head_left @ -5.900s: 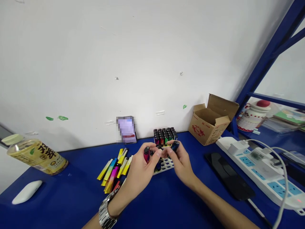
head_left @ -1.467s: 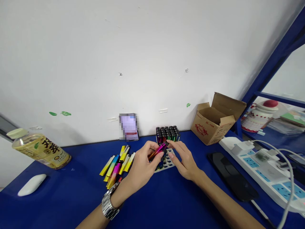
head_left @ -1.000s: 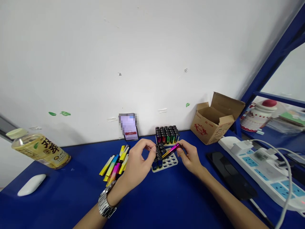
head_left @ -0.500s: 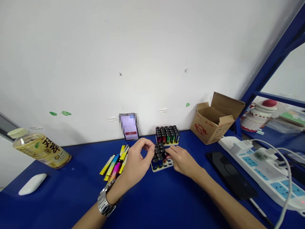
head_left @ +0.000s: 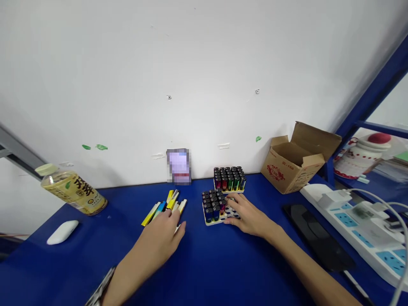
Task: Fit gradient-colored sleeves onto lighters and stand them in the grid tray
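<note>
My left hand (head_left: 164, 229), blurred by motion, is over a loose pile of shiny flat coloured sleeves (head_left: 151, 213), yellow, blue and silver. Its thumb stands apart and its fingertips are partly hidden among them. My right hand (head_left: 244, 214) grips the right side of a white holed rack (head_left: 214, 222), thumb at the front edge and fingers toward the back. Upright black-topped lighter-like pieces (head_left: 212, 208) with blue and pink bodies fill the rack's left part; bare holes show on its right. Behind it, a second rack (head_left: 236, 191) holds rows of similar pieces.
A phone (head_left: 180, 165) leans on the wall. An open cardboard box (head_left: 280, 170) stands back right, with a black phone (head_left: 315, 236) and a power strip (head_left: 357, 229) nearer. At left are a tea bottle (head_left: 76, 191) and a white mouse (head_left: 63, 232).
My left hand has left the rack and moved left and down onto the loose pile. My right hand has spread along the rack's right side. The view has shifted slightly.
</note>
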### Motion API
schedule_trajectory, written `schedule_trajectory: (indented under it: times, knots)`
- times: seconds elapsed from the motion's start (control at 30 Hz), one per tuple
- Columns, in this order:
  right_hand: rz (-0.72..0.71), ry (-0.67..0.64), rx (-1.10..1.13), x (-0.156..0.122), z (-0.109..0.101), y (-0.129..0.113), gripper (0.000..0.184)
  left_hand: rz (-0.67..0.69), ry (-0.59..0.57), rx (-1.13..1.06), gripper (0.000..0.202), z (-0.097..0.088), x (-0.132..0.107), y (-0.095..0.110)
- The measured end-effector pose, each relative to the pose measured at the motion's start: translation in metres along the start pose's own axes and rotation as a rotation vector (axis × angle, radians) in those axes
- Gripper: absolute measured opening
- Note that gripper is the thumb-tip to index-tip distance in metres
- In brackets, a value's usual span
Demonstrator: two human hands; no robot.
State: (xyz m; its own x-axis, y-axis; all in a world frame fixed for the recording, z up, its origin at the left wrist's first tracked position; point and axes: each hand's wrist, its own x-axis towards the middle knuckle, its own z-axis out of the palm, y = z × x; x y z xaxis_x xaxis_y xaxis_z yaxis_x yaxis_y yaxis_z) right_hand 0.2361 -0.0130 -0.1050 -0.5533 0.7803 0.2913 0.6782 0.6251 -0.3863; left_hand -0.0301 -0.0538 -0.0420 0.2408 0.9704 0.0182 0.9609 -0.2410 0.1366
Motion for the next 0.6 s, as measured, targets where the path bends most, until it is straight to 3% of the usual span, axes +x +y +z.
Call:
schedule_trajectory:
  times: [0.1, 0.2, 0.27, 0.4, 0.6]
  knots:
    - [-0.002, 0.057, 0.018, 0.006, 0.012, -0.008, 0.024, -0.034, 0.022, 0.182, 0.023, 0.025, -0.022, -0.008]
    - [0.002, 0.123, 0.004, 0.011, 0.022, -0.014, 0.022, 0.010, -0.015, 0.231, 0.024, 0.036, -0.035, -0.005]
    - [0.003, 0.166, -0.006, 0.013, 0.026, -0.017, 0.021, 0.032, -0.064, 0.229, 0.026, 0.037, -0.040, 0.002]
    - [-0.005, 0.202, -0.012, 0.013, 0.030, -0.018, 0.021, -0.092, -0.161, 0.234, 0.025, 0.031, -0.050, 0.014]
    - [0.006, 0.182, -0.044, 0.013, 0.027, -0.019, 0.020, -0.271, -0.212, 0.370, 0.047, 0.023, -0.057, 0.008]
